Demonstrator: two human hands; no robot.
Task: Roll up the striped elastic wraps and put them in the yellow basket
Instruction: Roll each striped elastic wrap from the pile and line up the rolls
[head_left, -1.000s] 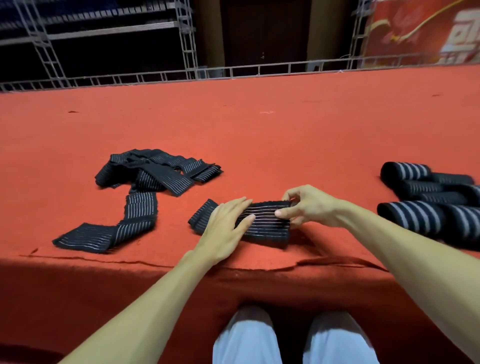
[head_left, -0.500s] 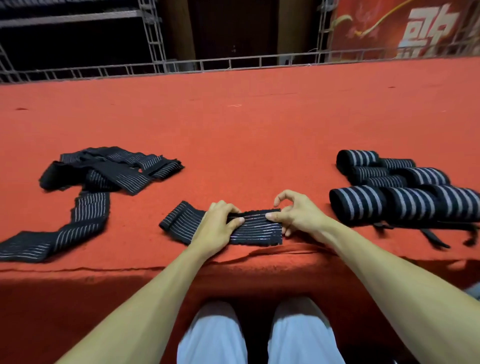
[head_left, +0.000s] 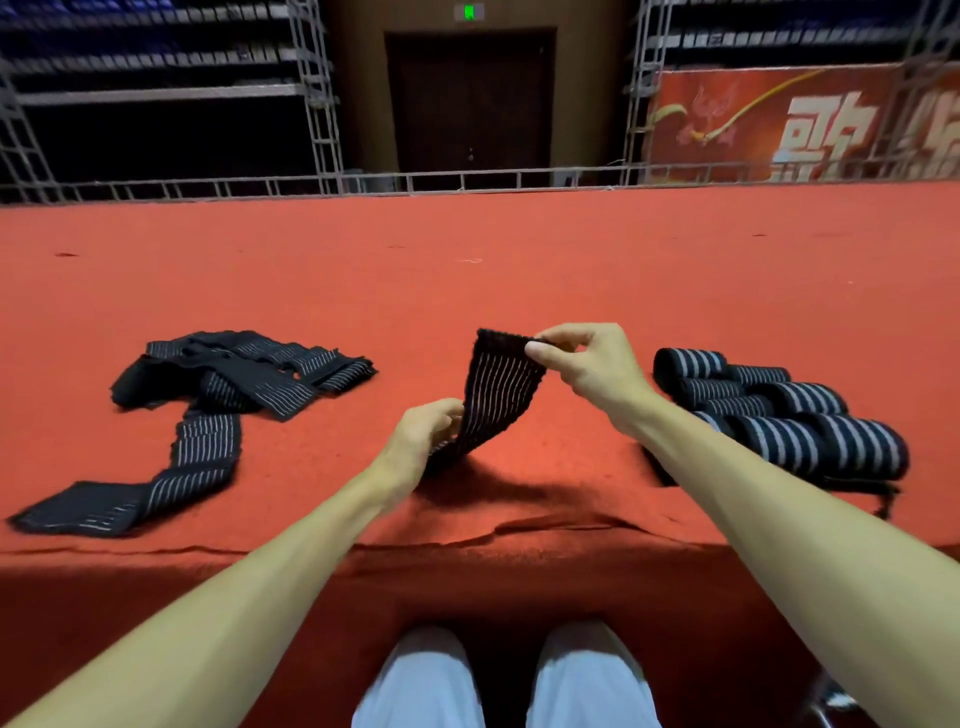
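Note:
A black wrap with thin white stripes (head_left: 496, 392) hangs stretched between my hands above the red carpet. My right hand (head_left: 587, 358) pinches its upper end, raised. My left hand (head_left: 423, 441) grips its lower end close to the carpet. To the left lies a heap of unrolled striped wraps (head_left: 234, 371), with one long strip (head_left: 156, 478) trailing toward the front edge. On the right sit several rolled wraps (head_left: 784, 415), partly behind my right forearm. No yellow basket is in view.
The red carpeted platform (head_left: 467, 270) stretches far back to a metal truss rail (head_left: 467, 179). Its front edge (head_left: 467, 543) runs just before my knees, with a wrinkle in the carpet. A red banner (head_left: 800, 124) hangs at the back right.
The wrap lay flat under both hands; now my right hand has lifted its end up and my left hand holds the other end low. The camera view has tilted up.

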